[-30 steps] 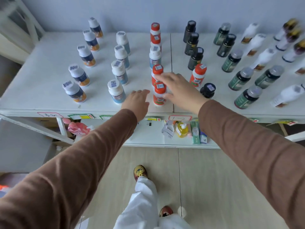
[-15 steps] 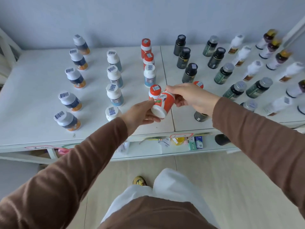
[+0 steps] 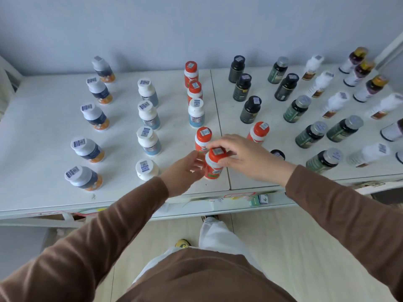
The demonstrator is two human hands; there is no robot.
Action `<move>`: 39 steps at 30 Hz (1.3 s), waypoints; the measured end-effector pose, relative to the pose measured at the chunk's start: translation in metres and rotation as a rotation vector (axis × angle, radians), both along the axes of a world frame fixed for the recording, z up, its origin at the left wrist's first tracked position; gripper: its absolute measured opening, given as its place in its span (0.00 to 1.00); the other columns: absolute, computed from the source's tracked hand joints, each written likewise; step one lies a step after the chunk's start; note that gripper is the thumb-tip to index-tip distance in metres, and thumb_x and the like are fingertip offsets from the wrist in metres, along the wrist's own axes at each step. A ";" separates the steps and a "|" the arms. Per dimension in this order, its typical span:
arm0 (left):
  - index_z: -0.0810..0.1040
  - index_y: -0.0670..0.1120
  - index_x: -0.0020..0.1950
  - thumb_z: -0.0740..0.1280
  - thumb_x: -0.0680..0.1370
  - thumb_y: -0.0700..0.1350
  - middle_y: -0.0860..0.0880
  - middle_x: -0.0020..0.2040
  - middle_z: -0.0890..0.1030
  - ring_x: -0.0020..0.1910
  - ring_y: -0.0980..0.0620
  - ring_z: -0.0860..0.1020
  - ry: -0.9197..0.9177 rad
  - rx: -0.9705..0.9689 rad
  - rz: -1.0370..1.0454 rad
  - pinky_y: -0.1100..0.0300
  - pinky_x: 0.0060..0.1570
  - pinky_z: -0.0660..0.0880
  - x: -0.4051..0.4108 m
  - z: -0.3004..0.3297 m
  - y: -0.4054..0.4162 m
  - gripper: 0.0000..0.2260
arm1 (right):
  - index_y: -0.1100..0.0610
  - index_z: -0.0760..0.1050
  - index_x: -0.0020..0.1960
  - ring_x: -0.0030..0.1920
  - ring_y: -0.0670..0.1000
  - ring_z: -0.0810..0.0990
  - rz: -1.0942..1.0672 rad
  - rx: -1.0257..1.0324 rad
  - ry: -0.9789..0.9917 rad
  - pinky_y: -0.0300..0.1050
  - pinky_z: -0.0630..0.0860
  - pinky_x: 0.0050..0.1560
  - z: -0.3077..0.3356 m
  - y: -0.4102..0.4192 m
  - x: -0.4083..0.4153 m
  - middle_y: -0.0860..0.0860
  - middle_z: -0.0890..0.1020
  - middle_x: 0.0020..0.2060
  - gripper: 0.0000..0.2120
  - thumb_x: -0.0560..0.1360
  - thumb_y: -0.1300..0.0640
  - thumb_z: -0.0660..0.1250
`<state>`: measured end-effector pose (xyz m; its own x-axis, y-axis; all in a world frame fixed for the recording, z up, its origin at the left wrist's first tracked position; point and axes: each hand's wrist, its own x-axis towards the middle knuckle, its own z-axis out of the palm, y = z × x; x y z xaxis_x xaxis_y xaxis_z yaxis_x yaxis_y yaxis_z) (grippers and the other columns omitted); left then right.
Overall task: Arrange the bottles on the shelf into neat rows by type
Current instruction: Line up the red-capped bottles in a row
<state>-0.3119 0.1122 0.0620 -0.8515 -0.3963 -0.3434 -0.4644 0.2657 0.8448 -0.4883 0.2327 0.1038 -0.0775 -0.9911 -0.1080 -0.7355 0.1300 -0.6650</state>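
Red-capped bottle (image 3: 213, 163) upright on shelf (image 3: 43, 127), front of red row.
Right hand (image 3: 242, 156) fingers clamp its cap; left hand (image 3: 185, 168) fingers seemingly relaxed beside it.

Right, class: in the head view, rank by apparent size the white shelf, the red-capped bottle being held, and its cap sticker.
1. White shelf
2. Red-capped bottle
3. Cap sticker

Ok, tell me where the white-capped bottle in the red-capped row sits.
The white-capped bottle stands mid-shelf, third from the wall in the red-capped row, just left of the shelf seam.
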 end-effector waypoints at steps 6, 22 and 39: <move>0.71 0.47 0.65 0.61 0.80 0.42 0.49 0.62 0.78 0.62 0.50 0.75 -0.131 -0.254 -0.042 0.55 0.64 0.70 0.002 -0.001 -0.005 0.13 | 0.51 0.71 0.69 0.64 0.46 0.68 0.078 0.045 0.151 0.42 0.65 0.66 -0.018 -0.007 0.013 0.46 0.73 0.64 0.21 0.77 0.60 0.67; 0.72 0.50 0.65 0.64 0.78 0.43 0.50 0.62 0.78 0.60 0.48 0.77 -0.179 -0.652 0.003 0.53 0.61 0.74 -0.029 0.040 -0.065 0.15 | 0.48 0.70 0.67 0.64 0.53 0.73 0.148 0.060 0.501 0.48 0.72 0.62 -0.014 -0.082 -0.018 0.50 0.73 0.66 0.20 0.77 0.57 0.68; 0.76 0.42 0.59 0.54 0.81 0.59 0.42 0.50 0.84 0.47 0.48 0.82 -0.160 0.512 0.255 0.53 0.54 0.78 -0.049 0.050 -0.087 0.23 | 0.63 0.79 0.55 0.35 0.48 0.76 -0.506 0.175 -0.476 0.40 0.77 0.39 0.035 -0.095 -0.042 0.54 0.80 0.37 0.24 0.76 0.41 0.66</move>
<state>-0.3609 0.0251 0.1122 -0.6731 -0.3312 -0.6612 -0.5922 -0.2940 0.7502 -0.5308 0.1375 0.1392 -0.4278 -0.8115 -0.3981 -0.1922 0.5121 -0.8371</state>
